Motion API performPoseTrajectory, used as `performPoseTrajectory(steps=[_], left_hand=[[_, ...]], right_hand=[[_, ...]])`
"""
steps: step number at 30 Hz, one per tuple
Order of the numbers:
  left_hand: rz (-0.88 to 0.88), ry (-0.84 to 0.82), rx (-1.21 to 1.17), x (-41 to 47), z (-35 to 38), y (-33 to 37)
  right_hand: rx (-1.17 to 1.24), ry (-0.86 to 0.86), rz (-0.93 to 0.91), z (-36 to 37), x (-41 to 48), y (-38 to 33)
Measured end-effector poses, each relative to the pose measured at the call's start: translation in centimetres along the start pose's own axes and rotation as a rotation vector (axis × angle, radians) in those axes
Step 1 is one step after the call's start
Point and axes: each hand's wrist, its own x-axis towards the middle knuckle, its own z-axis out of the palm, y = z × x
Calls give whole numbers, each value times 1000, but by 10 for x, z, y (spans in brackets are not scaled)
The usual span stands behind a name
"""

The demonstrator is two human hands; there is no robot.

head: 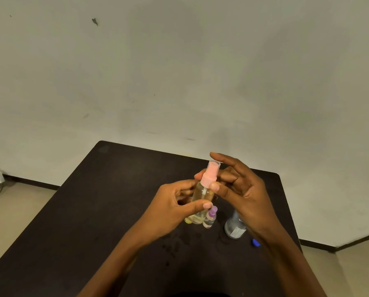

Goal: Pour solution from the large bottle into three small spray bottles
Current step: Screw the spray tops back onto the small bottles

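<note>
Over the dark surface (114,200), the left hand (168,211) holds the pink-capped spray bottle (201,195) in curled fingers; the right hand (245,189) pinches its collar (209,179) (large bottle (232,229) stands at four o'clock). Twist squarely, keeping it upright.

Pink-capped bottle (203,193) between left hand (171,207), right hand (249,190)

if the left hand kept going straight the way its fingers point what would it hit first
Probably the right hand, pinching the pink cap of the spray bottle the left hand holds; depth is unclear.
</note>
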Motion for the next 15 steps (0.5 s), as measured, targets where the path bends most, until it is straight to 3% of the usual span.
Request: performPoseTrajectory(steps=[9,15], left_hand=[[10,36,117,0,6,-14],[-227,-348,-146,-7,-1,-4]], right_hand=[[-91,213,22,17,-7,19],[-40,-32,17,-1,-3,10]])
